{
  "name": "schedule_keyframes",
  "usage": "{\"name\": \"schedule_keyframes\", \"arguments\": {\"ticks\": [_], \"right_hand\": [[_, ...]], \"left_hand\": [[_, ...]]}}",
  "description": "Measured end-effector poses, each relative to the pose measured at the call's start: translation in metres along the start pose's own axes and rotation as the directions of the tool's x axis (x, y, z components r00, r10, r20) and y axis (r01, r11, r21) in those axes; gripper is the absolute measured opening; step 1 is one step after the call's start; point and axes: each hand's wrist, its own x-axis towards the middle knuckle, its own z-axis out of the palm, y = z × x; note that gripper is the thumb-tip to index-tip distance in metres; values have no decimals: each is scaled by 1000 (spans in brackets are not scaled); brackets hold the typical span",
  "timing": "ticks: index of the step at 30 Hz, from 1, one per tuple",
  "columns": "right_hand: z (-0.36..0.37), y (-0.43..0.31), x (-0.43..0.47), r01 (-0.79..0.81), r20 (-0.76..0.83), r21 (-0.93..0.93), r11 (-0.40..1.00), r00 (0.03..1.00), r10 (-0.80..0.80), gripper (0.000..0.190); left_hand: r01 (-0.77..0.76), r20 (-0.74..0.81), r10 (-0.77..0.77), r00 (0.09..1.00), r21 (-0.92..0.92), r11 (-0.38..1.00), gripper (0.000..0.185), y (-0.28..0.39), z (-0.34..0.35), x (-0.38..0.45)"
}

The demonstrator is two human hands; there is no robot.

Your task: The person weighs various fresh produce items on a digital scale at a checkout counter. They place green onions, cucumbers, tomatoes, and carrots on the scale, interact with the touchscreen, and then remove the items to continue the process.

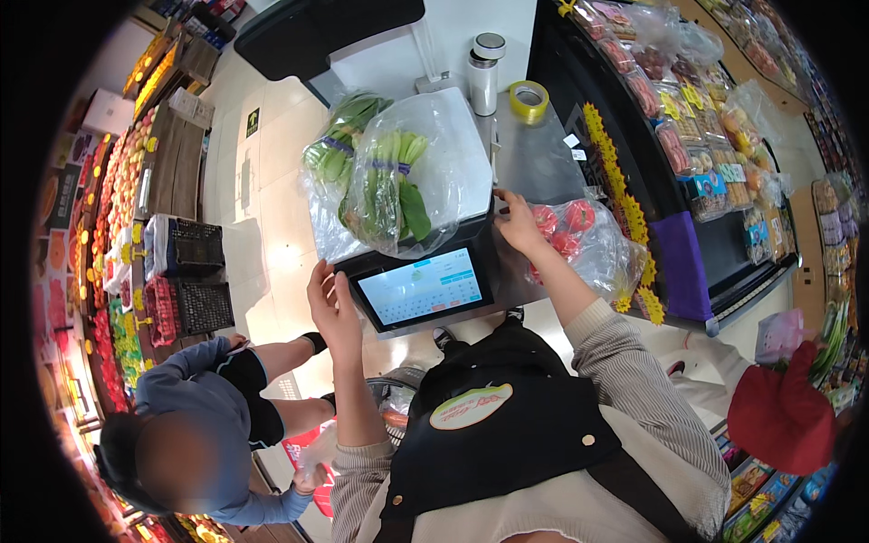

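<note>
Two clear plastic bags of leafy greens (387,183), the bunches tied with purple bands, lie on the white plate of a weighing scale (468,163). My left hand (336,309) is at the left edge of the scale's lit touchscreen (421,288), fingers apart and holding nothing. At the scale's right side is my right hand (519,220), fingers bent and apart, with nothing seen in it. Just right of that hand, a clear bag of tomatoes (567,231) rests on the metal counter (536,153).
A steel flask (483,75) and a roll of yellow tape (529,100) stand behind the scale on the right. A display case with packed food (699,122) is at the right. One person (197,421) stands at the left, another in red (781,414) at the right.
</note>
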Motion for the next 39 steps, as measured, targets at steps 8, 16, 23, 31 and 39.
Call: {"name": "schedule_keyframes", "arguments": {"ticks": [8, 16, 23, 31, 39], "right_hand": [[-6, -4, -11, 101, -134, -219, 970, 982, -133, 13], [-43, 7, -156, -714, 490, 406, 570, 697, 524, 21], [-18, 66, -183, -720, 196, 561, 409, 595, 779, 29], [-9, 92, -190, -737, 53, 416, 532, 604, 795, 42], [-33, 70, -196, -848, 93, 69, 525, 530, 843, 57]], "left_hand": [[-69, -123, 102, 987, 248, 966, 53, -12, -13, 31], [-206, -118, 269, 956, 383, 900, 61, -23, -4, 36], [-238, -95, 289, 953, 360, 902, 61, -27, -12, 47], [-102, -92, 116, 989, 147, 984, 55, -37, -22, 17], [23, -115, -17, 993, 50, 999, 52, -58, -48, -21]]}}
